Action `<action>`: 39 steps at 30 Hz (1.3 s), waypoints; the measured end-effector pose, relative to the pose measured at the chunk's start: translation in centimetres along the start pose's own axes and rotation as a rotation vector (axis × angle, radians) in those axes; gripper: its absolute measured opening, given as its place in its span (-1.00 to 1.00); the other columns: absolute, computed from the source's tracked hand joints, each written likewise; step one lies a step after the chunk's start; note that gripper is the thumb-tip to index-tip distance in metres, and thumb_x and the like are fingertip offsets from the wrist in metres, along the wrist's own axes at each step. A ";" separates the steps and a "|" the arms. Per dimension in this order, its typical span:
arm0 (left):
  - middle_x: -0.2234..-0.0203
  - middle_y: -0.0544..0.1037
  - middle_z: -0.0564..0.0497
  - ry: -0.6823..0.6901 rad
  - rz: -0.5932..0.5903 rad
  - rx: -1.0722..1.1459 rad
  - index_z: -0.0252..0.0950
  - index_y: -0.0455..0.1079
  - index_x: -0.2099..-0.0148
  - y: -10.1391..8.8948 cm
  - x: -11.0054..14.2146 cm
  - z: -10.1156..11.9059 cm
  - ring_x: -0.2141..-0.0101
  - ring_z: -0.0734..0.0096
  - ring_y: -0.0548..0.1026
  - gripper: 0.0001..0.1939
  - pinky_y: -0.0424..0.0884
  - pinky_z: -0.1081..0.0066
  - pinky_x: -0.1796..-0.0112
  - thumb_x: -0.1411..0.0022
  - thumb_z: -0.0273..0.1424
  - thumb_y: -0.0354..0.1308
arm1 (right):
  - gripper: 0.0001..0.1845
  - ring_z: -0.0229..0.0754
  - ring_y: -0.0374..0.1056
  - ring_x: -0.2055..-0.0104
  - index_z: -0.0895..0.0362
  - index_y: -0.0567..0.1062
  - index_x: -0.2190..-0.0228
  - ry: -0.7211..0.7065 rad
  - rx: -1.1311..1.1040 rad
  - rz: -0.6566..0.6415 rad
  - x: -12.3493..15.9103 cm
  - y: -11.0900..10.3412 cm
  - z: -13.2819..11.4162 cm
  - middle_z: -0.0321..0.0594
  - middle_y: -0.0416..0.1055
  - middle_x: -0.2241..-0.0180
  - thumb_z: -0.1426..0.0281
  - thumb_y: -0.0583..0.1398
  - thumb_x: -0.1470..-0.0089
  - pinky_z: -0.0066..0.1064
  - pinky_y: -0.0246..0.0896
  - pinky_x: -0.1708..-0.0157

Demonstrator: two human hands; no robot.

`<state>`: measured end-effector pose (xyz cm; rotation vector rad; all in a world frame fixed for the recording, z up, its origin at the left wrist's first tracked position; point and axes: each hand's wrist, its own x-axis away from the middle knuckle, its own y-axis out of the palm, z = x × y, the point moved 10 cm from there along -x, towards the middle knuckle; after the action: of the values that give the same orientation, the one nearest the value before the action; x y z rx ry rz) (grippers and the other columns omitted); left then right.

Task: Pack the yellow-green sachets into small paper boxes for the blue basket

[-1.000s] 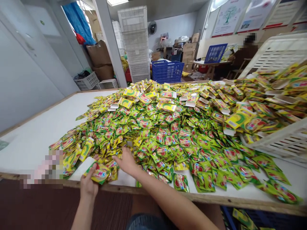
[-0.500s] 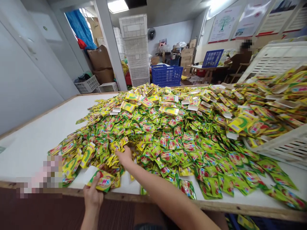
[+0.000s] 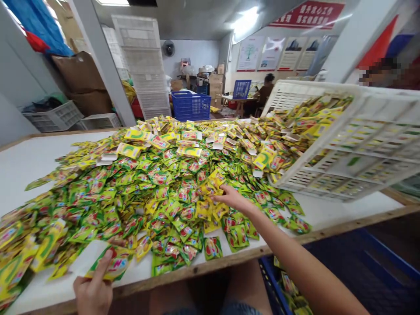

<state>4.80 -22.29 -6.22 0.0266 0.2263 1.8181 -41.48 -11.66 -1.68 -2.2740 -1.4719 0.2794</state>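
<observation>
In my left hand (image 3: 95,284) is a small yellow-and-green printed carton (image 3: 120,262), thumb across its front. Its white end flap stands open toward the left, over the table's front edge. My right hand (image 3: 234,199) is stretched over the middle of the heap, fingers apart. Its fingertips touch or hover just beside yellow packets (image 3: 211,183); the exact contact is hard to tell. Around and below it lie many green sachets (image 3: 187,192) with red fruit prints. Flattened yellow cartons (image 3: 188,152) lie along the back of the heap.
A tilted white plastic crate (image 3: 370,144) spills cartons onto the table's right side. Under the front edge (image 3: 229,262), a blue crate (image 3: 272,284) holds more packets. Behind stand a blue basket (image 3: 192,105) and stacked white crates (image 3: 141,65). Other people sit at the back and right.
My view has swung right. My right hand has moved rightward across the heap, and yellow packets now lie on the green ones there. My left hand still grips the carton.
</observation>
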 end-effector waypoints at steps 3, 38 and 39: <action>0.44 0.58 0.00 -0.052 -0.149 -0.014 -0.35 0.45 0.38 4.7 3.1 -0.1 0.27 0.12 0.54 -0.66 0.52 0.23 0.19 0.29 -0.36 0.41 | -0.64 -0.16 0.29 0.41 0.21 0.50 0.37 0.050 0.134 0.053 2.4 -3.7 4.1 -0.26 0.39 0.47 0.25 0.32 0.24 -0.37 0.17 0.39; 0.28 0.61 -0.19 -0.237 -0.903 -0.198 -0.38 0.52 0.21 21.7 17.6 0.1 0.21 0.05 0.53 -0.52 0.42 0.23 0.13 0.12 -0.13 0.34 | -0.55 -0.15 0.36 0.28 0.12 0.31 0.26 -0.174 -0.427 0.299 5.3 -4.3 0.0 -0.18 0.41 0.30 0.02 0.15 0.01 -0.37 0.28 0.35; 0.27 0.60 -0.20 -0.250 -0.917 -0.205 -0.39 0.51 0.20 22.0 17.8 -0.4 0.20 0.05 0.53 -0.51 0.41 0.22 0.12 0.13 -0.14 0.35 | -0.54 -0.16 0.37 0.30 0.12 0.31 0.26 -0.170 -0.461 0.274 5.7 -3.8 -0.3 -0.18 0.42 0.30 0.01 0.16 0.02 -0.38 0.29 0.38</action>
<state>-20.87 -10.46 -4.73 0.0032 -0.1218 0.9027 -42.06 -5.25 0.56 -2.8942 -1.4155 0.2356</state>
